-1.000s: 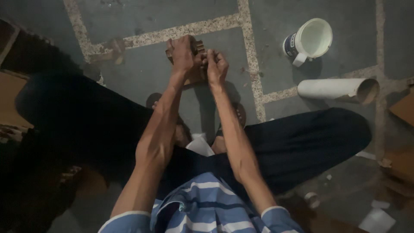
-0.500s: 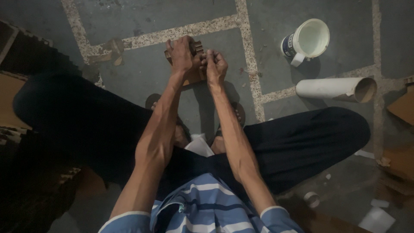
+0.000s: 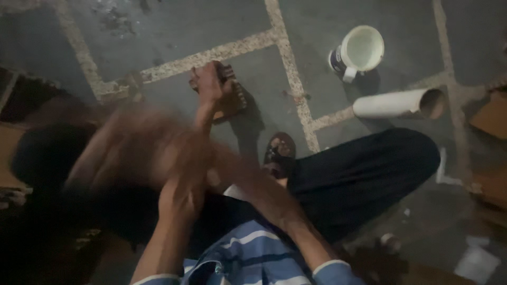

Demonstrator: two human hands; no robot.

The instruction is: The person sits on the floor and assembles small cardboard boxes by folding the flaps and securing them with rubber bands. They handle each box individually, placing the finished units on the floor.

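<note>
While the left hand (image 3: 208, 84) grips a brown block (image 3: 232, 97) on the floor (image 3: 327, 53), right hand (image 3: 121, 153) motion-blurred, grip unclear.

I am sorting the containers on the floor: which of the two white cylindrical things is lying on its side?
The white pipe piece lies on its side, open end to the right. The white mug above it in the picture stands upright, its mouth open toward the camera.

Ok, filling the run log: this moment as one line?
left hand grips brown object on floor | right hand blurred, grip unclear | white cup, white pipe nearby
</note>
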